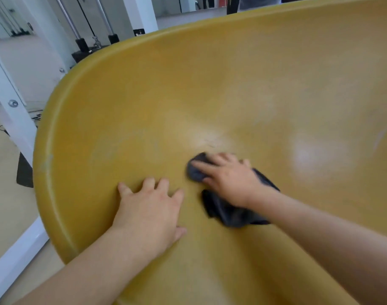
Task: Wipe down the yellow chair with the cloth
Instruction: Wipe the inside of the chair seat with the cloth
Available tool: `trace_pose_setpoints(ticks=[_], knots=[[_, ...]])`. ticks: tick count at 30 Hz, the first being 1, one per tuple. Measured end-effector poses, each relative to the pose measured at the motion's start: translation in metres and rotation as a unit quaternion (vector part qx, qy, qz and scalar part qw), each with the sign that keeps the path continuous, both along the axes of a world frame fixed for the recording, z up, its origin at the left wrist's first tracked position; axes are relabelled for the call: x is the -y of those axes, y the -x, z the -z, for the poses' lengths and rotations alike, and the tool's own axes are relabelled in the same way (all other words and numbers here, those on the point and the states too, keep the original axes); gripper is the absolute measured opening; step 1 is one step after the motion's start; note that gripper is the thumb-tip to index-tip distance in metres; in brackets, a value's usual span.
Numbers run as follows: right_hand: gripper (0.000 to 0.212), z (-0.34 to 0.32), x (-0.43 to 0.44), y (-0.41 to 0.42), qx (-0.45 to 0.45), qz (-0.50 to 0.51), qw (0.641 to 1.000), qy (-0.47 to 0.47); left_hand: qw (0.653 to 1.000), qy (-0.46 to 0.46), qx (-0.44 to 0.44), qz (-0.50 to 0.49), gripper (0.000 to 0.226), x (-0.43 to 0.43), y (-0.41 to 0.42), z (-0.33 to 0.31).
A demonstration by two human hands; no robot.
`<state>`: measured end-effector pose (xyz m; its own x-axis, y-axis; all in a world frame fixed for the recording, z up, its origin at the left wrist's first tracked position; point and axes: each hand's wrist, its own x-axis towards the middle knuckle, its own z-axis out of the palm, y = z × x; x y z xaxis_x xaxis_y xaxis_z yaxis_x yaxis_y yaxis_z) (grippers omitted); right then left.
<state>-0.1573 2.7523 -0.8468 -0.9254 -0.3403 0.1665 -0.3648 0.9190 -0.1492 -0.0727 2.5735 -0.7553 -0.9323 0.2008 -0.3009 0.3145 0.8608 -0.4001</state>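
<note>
Cloth [227, 211], dark, crumpled, under flat right hand [230, 179] on smooth curved yellow chair [188, 84]; left hand [150, 208] splayed.

yellow chair [232, 84]: just 1 | cloth [227, 213]: 1, dark one | hands: 2, so left hand [150, 208] + right hand [227, 179] | bolts on the white frame [18, 124]: 2 i can spot, lower bolt [13, 103] + upper bolt [62, 70] | shiny rods out back: 2, left rod [67, 18] + right rod [104, 16] | other stuff back there: too blurry to count tbh
</note>
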Motion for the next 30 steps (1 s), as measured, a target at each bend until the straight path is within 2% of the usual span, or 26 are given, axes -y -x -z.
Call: trace_pose_setpoints(ticks=[2,4,5,6,7,8,9,10,11,12,13,14,15,17,19,21,25,27,30], knots=[[0.047,0.002,-0.055,0.026,0.029,0.19,0.981,0.02,1.0,0.0,0.0,-0.003,0.066,0.001,0.003,-0.005],[0.051,-0.001,-0.055,0.034,0.03,0.303,0.949,0.085,1.0,0.0,-0.006,-0.002,0.063,0.0,0.005,-0.008],[0.052,-0.004,-0.034,0.031,0.024,0.297,0.949,0.101,1.0,-0.012,-0.016,0.0,0.061,-0.001,0.006,-0.008],[0.053,-0.002,-0.004,0.026,0.032,0.251,0.961,0.113,0.999,-0.033,-0.037,0.006,0.058,-0.003,0.009,-0.007],[0.052,-0.004,0.026,0.014,0.056,0.167,0.974,0.144,0.996,-0.062,-0.067,0.02,0.056,-0.006,0.013,-0.005],[0.048,-0.007,0.049,0.0,0.104,0.068,0.972,0.199,0.99,-0.1,-0.092,0.038,0.055,-0.009,0.018,-0.001],[0.041,-0.012,0.058,-0.012,0.17,-0.017,0.946,0.275,0.983,-0.145,-0.096,0.057,0.056,-0.013,0.023,0.002],[0.03,-0.019,0.052,-0.021,0.245,-0.055,0.898,0.36,0.978,-0.186,-0.073,0.066,0.059,-0.018,0.027,0.003],[0.022,-0.026,0.034,-0.026,0.317,-0.051,0.844,0.43,0.974,-0.213,-0.033,0.065,0.063,-0.023,0.03,0.005],[0.021,-0.03,0.011,-0.028,0.353,-0.035,0.805,0.476,0.974,-0.218,0.012,0.055,0.067,-0.028,0.032,0.008],[0.024,-0.032,-0.015,-0.032,0.348,-0.009,0.786,0.51,0.977,-0.201,0.05,0.041,0.071,-0.033,0.032,0.012],[0.028,-0.031,-0.039,-0.036,0.306,0.035,0.787,0.535,0.983,-0.165,0.071,0.03,0.073,-0.04,0.03,0.018],[0.03,-0.027,-0.06,-0.041,0.238,0.096,0.808,0.53,0.991,-0.111,0.074,0.028,0.073,-0.047,0.027,0.027],[0.034,-0.008,-0.081,-0.052,0.133,0.182,0.876,0.426,0.997,-0.013,0.057,0.055,0.067,-0.065,0.015,0.044],[0.04,0.02,-0.085,-0.065,0.107,0.174,0.922,0.328,0.995,0.0,0.046,0.085,0.06,-0.077,0.01,0.054],[0.045,0.037,-0.083,-0.076,0.078,0.148,0.952,0.255,0.994,-0.001,0.043,0.099,0.056,-0.071,0.022,0.053],[0.054,0.039,-0.082,-0.077,0.091,0.14,0.979,0.114,0.992,0.095,-0.077,0.044,0.048,-0.008,0.074,-0.001],[0.055,0.04,-0.078,-0.074,0.101,0.137,0.985,0.039,0.987,0.106,-0.121,0.008,0.047,0.012,0.083,-0.021],[0.055,0.039,-0.063,-0.073,0.126,0.167,0.977,0.043,0.997,0.053,-0.06,-0.001,0.056,-0.006,0.052,-0.001]])
